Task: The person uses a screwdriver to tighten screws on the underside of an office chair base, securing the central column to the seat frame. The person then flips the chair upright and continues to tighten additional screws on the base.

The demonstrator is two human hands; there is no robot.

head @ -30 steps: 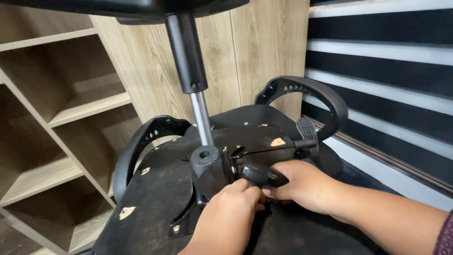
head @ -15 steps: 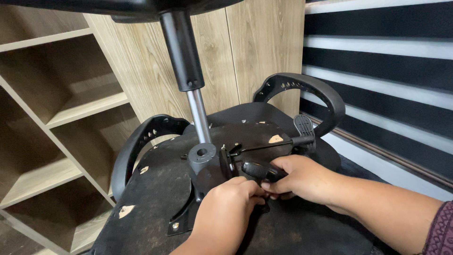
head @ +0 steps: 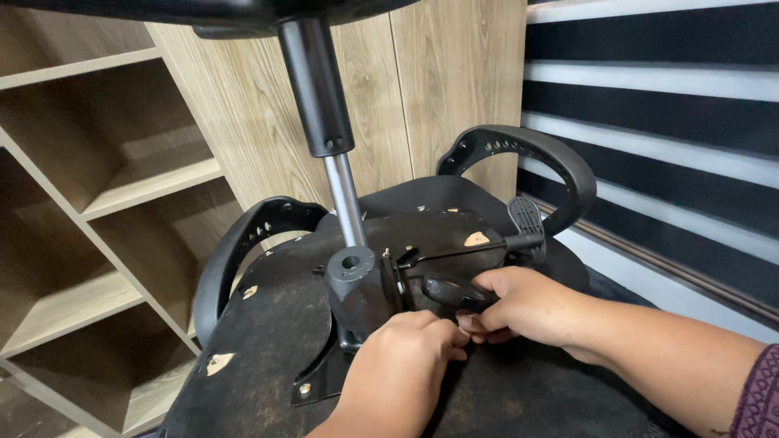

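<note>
While fingers curl, both hands [head: 454, 337] perhaps pinching black knob [head: 449, 290]

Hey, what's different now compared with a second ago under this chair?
Very little. The right hand and left hand stay bunched around the black knob on the seat mechanism; the fingers have shifted slightly. The gas cylinder, both armrests and the wooden shelves are as before.

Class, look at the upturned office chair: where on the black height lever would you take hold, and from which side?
Grip the ribbed paddle end of the lever, coming from the right. It juts free beyond the seat underside, while the inner end is crowded by the mechanism.
</note>
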